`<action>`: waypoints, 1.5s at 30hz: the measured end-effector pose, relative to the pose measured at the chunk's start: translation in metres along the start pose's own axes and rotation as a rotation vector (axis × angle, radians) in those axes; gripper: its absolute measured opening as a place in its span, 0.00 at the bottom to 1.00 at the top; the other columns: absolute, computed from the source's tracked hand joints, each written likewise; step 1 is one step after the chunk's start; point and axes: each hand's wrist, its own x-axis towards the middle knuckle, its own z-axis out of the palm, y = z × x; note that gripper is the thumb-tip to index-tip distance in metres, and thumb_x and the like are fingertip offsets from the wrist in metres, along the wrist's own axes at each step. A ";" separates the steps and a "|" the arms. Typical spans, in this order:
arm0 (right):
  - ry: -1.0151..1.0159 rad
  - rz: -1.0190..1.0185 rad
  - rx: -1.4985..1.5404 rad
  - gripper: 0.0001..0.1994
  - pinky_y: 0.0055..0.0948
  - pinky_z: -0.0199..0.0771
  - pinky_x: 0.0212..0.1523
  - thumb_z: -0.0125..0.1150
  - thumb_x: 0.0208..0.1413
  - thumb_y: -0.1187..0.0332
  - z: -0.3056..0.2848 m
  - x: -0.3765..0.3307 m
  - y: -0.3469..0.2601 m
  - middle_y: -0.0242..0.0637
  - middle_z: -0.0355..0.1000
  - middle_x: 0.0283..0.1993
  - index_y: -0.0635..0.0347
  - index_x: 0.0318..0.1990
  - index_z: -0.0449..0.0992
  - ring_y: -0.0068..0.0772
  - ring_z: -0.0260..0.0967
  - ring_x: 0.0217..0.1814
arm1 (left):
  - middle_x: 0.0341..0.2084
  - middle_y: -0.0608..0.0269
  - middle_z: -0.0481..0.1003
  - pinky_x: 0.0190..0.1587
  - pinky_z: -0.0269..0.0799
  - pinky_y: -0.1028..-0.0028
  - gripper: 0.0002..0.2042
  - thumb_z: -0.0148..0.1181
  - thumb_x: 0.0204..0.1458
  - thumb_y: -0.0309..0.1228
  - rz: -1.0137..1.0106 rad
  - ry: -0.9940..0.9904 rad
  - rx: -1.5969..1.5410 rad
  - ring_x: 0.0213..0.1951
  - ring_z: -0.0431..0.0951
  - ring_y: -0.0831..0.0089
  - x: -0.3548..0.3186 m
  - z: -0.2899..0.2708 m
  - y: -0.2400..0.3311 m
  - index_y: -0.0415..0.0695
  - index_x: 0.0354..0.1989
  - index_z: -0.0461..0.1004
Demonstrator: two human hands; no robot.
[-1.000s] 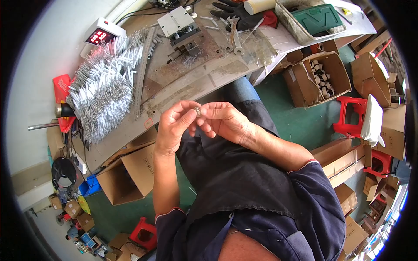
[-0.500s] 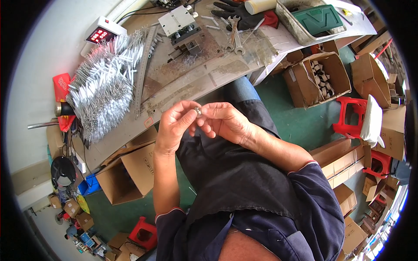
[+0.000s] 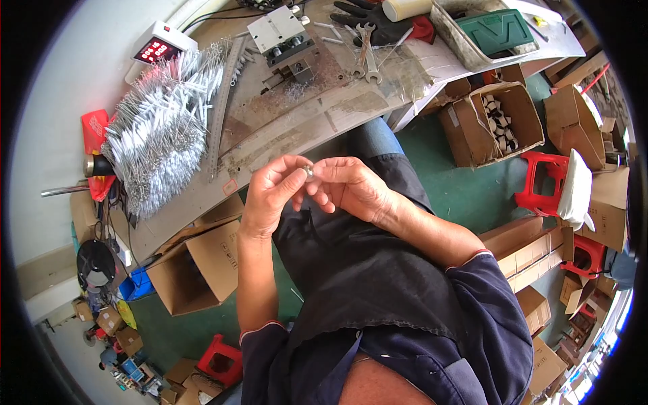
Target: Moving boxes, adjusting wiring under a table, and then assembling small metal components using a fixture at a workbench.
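A small shiny metal piece (image 3: 309,171) is pinched between my two hands, in front of the bench's near edge and above my dark apron. My left hand (image 3: 271,192) grips it between thumb and forefinger. From the other side, my right hand (image 3: 352,185) holds it with thumb and fingertips, its other fingers curled beneath. Most of the piece is covered by the fingertips, so its exact kind cannot be made out. On the bench beyond stands a metal clamping fixture (image 3: 282,37), with two open-end wrenches (image 3: 368,57) to its right.
A large heap of white-tipped thin wire pieces (image 3: 169,135) covers the bench's left side, beside a metal ruler (image 3: 224,108). Behind it sits a counter with a red display (image 3: 156,48). Cardboard boxes (image 3: 493,125) and a red stool (image 3: 540,182) stand on the right.
Both hands keep their pinch on the small metal piece and have barely moved. The view has shifted very slightly.
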 end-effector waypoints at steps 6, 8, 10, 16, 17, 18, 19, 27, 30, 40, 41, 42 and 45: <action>-0.021 0.009 0.010 0.10 0.27 0.75 0.30 0.56 0.68 0.68 0.001 -0.001 0.000 0.41 0.80 0.36 0.67 0.43 0.78 0.29 0.76 0.30 | 0.29 0.68 0.77 0.25 0.66 0.82 0.12 0.62 0.63 0.35 -0.001 -0.014 0.006 0.25 0.73 0.83 0.000 -0.001 0.001 0.38 0.47 0.76; -0.015 0.014 0.001 0.10 0.27 0.75 0.30 0.56 0.68 0.68 0.000 -0.001 0.000 0.41 0.80 0.36 0.67 0.43 0.78 0.29 0.76 0.30 | 0.29 0.68 0.77 0.24 0.66 0.83 0.12 0.62 0.63 0.35 -0.001 -0.006 0.021 0.25 0.73 0.83 0.000 -0.001 0.001 0.38 0.47 0.76; -0.008 0.019 -0.008 0.10 0.27 0.75 0.30 0.56 0.68 0.68 0.000 -0.001 0.000 0.41 0.80 0.36 0.67 0.43 0.78 0.29 0.76 0.30 | 0.29 0.68 0.77 0.24 0.66 0.83 0.12 0.62 0.63 0.35 0.001 -0.004 0.024 0.25 0.73 0.83 -0.001 -0.001 0.001 0.38 0.47 0.76; 0.003 0.022 -0.019 0.10 0.27 0.75 0.30 0.55 0.69 0.67 0.004 -0.003 -0.002 0.39 0.80 0.36 0.67 0.42 0.78 0.28 0.76 0.30 | 0.29 0.67 0.77 0.24 0.66 0.83 0.13 0.62 0.63 0.35 0.006 -0.018 0.023 0.26 0.73 0.82 -0.001 -0.003 0.001 0.37 0.48 0.76; 0.023 0.016 -0.029 0.11 0.27 0.75 0.30 0.56 0.69 0.67 0.005 -0.003 -0.001 0.39 0.80 0.36 0.67 0.42 0.78 0.28 0.76 0.30 | 0.30 0.67 0.77 0.24 0.66 0.83 0.13 0.62 0.63 0.35 0.007 -0.021 0.023 0.26 0.73 0.82 -0.001 -0.003 0.002 0.37 0.48 0.77; 0.042 0.010 -0.039 0.11 0.26 0.75 0.30 0.56 0.69 0.66 0.006 -0.003 -0.001 0.39 0.80 0.36 0.66 0.42 0.78 0.27 0.76 0.30 | 0.30 0.67 0.77 0.24 0.66 0.83 0.13 0.62 0.63 0.35 0.008 -0.020 0.023 0.26 0.73 0.82 -0.002 -0.003 0.001 0.37 0.48 0.77; 0.042 0.010 -0.039 0.11 0.26 0.75 0.30 0.56 0.69 0.66 0.006 -0.003 -0.001 0.39 0.80 0.36 0.66 0.42 0.78 0.27 0.76 0.30 | 0.30 0.67 0.77 0.24 0.67 0.82 0.13 0.63 0.63 0.35 0.006 -0.016 0.023 0.26 0.73 0.82 -0.001 -0.004 0.000 0.38 0.47 0.77; 0.137 -0.004 -0.230 0.10 0.24 0.76 0.29 0.59 0.68 0.65 0.013 -0.005 -0.007 0.37 0.78 0.35 0.65 0.43 0.77 0.25 0.75 0.31 | 0.30 0.68 0.77 0.25 0.66 0.82 0.13 0.63 0.63 0.35 -0.006 0.013 0.048 0.27 0.73 0.82 -0.001 -0.007 -0.002 0.38 0.47 0.77; 0.155 -0.031 -0.281 0.12 0.26 0.76 0.31 0.60 0.68 0.63 0.014 -0.004 -0.007 0.37 0.78 0.36 0.64 0.41 0.79 0.24 0.74 0.31 | 0.29 0.69 0.77 0.27 0.67 0.82 0.11 0.62 0.64 0.33 -0.009 0.079 0.028 0.27 0.72 0.84 -0.001 -0.006 0.000 0.38 0.47 0.78; 0.170 -0.040 -0.342 0.10 0.24 0.74 0.30 0.63 0.66 0.65 0.015 -0.001 -0.009 0.35 0.77 0.35 0.64 0.40 0.78 0.22 0.74 0.31 | 0.29 0.70 0.77 0.27 0.67 0.83 0.11 0.63 0.63 0.33 0.005 0.050 0.149 0.27 0.72 0.85 0.001 -0.006 0.003 0.39 0.46 0.78; 0.165 -0.031 -0.332 0.10 0.24 0.74 0.30 0.63 0.66 0.65 0.015 -0.001 -0.010 0.35 0.77 0.35 0.64 0.40 0.78 0.22 0.74 0.31 | 0.29 0.71 0.78 0.29 0.67 0.83 0.10 0.62 0.63 0.32 0.001 0.047 0.155 0.28 0.72 0.85 0.001 -0.006 0.003 0.39 0.46 0.79; 0.160 -0.022 -0.322 0.10 0.24 0.74 0.29 0.63 0.66 0.65 0.015 -0.002 -0.011 0.35 0.78 0.35 0.64 0.39 0.78 0.22 0.74 0.30 | 0.29 0.71 0.78 0.29 0.67 0.83 0.10 0.62 0.63 0.32 0.001 0.048 0.154 0.28 0.72 0.85 0.002 -0.006 0.002 0.39 0.46 0.79; 0.162 -0.011 -0.298 0.10 0.24 0.74 0.29 0.62 0.67 0.65 0.015 -0.002 -0.011 0.36 0.78 0.35 0.64 0.39 0.78 0.22 0.73 0.30 | 0.28 0.70 0.77 0.28 0.67 0.83 0.10 0.63 0.63 0.33 0.002 0.048 0.153 0.28 0.72 0.85 0.003 -0.006 0.002 0.39 0.46 0.79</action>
